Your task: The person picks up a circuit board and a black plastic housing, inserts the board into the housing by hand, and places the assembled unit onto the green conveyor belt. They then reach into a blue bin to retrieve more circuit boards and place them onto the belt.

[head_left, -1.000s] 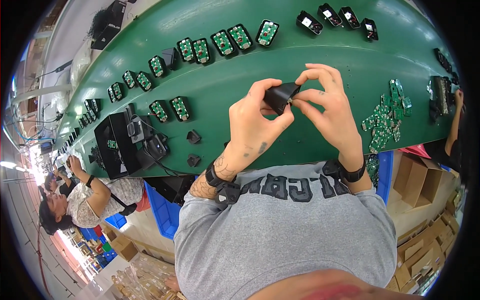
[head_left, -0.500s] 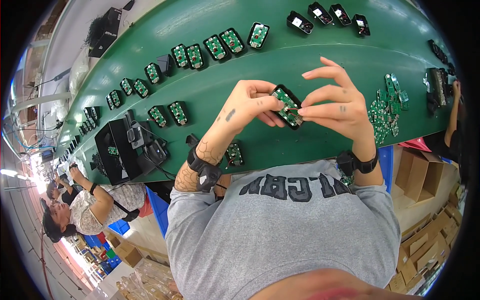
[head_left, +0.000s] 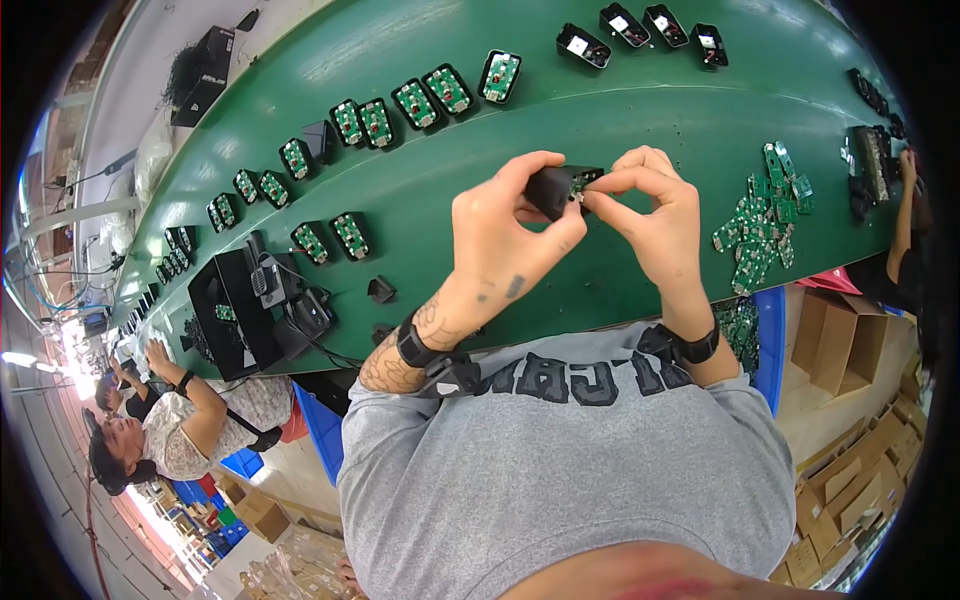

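A green desk [head_left: 620,120] curves across the scene beyond the grey sweatshirt [head_left: 565,455]. Flattened cardboard [head_left: 850,495] lies on the near right, with an open cardboard box [head_left: 840,345] farther on. To the left, a co-worker [head_left: 240,405] in a patterned top sits at the desk.

Over the near middle of the desk, the left hand [head_left: 515,220] grips a black housing [head_left: 546,192] between fingers and thumb. The right hand [head_left: 650,205] has its thumb and forefinger drawn narrowly together at the housing's open side, where a bit of green board shows. Near right, a blue bin [head_left: 771,350] holds circuit boards; near left is another blue bin [head_left: 320,425]. On the desk's left, a black box [head_left: 252,315] has a small green board in it. Loose circuit boards [head_left: 762,225] are heaped on the right. A line of black housings with green boards [head_left: 416,104] runs leftward farther off, and four housings with white pieces [head_left: 585,46] stand far right.

The left forearm partly covers a dark object. Anything between the right fingertips is too small to tell. Another arm [head_left: 902,215] is cut off at the right rim, and the far left is blurred.
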A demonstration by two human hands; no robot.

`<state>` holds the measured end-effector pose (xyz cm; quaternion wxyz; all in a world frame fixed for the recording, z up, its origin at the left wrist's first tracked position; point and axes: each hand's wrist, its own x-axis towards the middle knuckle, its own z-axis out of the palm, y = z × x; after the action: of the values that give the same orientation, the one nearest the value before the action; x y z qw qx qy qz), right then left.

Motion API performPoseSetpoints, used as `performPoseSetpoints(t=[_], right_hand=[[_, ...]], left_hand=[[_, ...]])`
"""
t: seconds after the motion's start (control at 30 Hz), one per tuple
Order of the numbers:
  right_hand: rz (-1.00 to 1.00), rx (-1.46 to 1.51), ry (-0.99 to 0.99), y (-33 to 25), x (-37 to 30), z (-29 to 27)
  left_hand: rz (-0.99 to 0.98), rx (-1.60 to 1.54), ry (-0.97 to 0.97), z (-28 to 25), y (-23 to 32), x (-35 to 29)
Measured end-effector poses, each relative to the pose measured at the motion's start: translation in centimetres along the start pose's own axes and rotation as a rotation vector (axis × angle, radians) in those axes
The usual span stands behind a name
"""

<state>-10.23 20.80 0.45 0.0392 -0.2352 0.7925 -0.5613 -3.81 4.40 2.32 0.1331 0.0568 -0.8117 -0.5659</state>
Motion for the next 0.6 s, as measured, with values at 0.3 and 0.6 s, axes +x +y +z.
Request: performPoseSetpoints(t=[0.3,0.6], right_hand=[[-0.370,-0.370,0.106,0.4,-0.3,0.0],[-0.012,-0.104,0.066,3.1,-1.4,-3.4]], left_hand=[[-0.221,-0.405,-0.119,0.7,-1.5,4.9],[0.214,0.683,-0.369,0.6,-7.0,16.8]])
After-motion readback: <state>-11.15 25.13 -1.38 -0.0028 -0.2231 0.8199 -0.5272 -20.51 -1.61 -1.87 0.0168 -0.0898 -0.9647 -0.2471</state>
